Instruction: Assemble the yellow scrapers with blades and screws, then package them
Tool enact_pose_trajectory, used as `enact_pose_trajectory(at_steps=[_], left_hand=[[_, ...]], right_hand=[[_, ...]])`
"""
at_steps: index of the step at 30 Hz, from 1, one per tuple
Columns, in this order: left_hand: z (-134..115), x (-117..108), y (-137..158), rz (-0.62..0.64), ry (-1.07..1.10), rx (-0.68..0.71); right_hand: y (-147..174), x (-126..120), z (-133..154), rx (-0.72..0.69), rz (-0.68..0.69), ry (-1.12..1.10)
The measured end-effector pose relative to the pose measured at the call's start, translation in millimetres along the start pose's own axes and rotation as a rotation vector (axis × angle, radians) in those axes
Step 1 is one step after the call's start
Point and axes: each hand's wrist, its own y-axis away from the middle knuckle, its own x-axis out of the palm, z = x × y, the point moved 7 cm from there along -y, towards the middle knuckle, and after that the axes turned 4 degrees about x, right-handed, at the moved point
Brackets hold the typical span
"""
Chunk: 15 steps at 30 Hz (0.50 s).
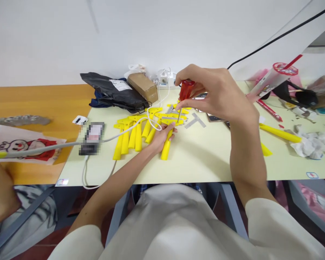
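Observation:
My right hand grips the red handle of a screwdriver held upright, its thin shaft pointing down. The tip meets the head of a yellow scraper, near its right end. Wrapped around that scraper, just below the head, is my left hand. The scraper's handle slants toward the table's front edge. Several more yellow scrapers lie side by side to the left of my left hand. Flat metal blades rest on the table to the right of the screwdriver tip.
A white cable runs across the scrapers to a phone-like device. Behind lie a black plastic bag and a cardboard box. At right stand a drink cup and crumpled tissue. Another person's arm shows at far left.

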Motion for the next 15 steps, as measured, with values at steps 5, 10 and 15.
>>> enact_pose_trajectory(at_steps=[5,10,15], left_hand=[[2,-3,-1,-0.003,-0.004,0.002],[0,0,0,0.072,0.004,0.009],[-7,9,6,0.14,0.029,0.001]], right_hand=[[3,-5,-1,-0.011,-0.043,-0.026],[6,-9,3,0.0,-0.067,-0.068],[19,-40,22,-0.014,-0.175,-0.098]])
